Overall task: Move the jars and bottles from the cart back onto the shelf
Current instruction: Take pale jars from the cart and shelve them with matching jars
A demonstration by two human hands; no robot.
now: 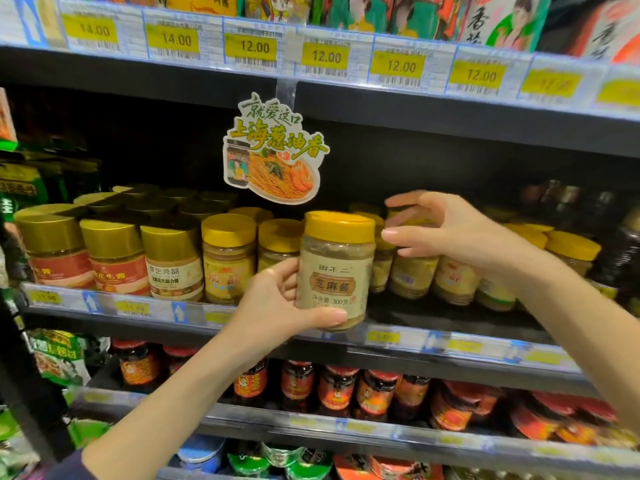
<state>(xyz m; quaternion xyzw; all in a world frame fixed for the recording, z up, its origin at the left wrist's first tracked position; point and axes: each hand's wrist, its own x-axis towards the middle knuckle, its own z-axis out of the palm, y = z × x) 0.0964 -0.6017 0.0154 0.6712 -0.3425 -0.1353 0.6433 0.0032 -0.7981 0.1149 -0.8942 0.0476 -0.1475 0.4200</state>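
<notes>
**A:** Sesame paste jar (335,271) — status? Log it.

**B:** I have it upright in the left hand (277,303), thumb under its base and fingers wrapped round the back, clamped on the jar. It sits in front of the middle shelf (450,320), just above the shelf edge, not yet set down.

**A:** Right hand?

**B:** Right hand (446,230) is spread, fingers apart, holding nothing. It reaches over the yellow-lidded jars (412,271) just right of my jar, fingertips close to its lid (341,226); contact I cannot tell.

**A:** Step in hand?

**B:** My reading: placement of one jar. There is a bare strip of shelf right behind and beside it, between the row on the left (228,258) and the group on the right.

**A:** Next move calls for?

**B:** Push it inward and lower it flat into that gap, label outward, without nudging the neighbours. The right hand could steady them.

**A:** Appearance?

**B:** Clear body, pale tan contents, gold-yellow screw lid, beige label with brown characters. Cart not in view.
</notes>
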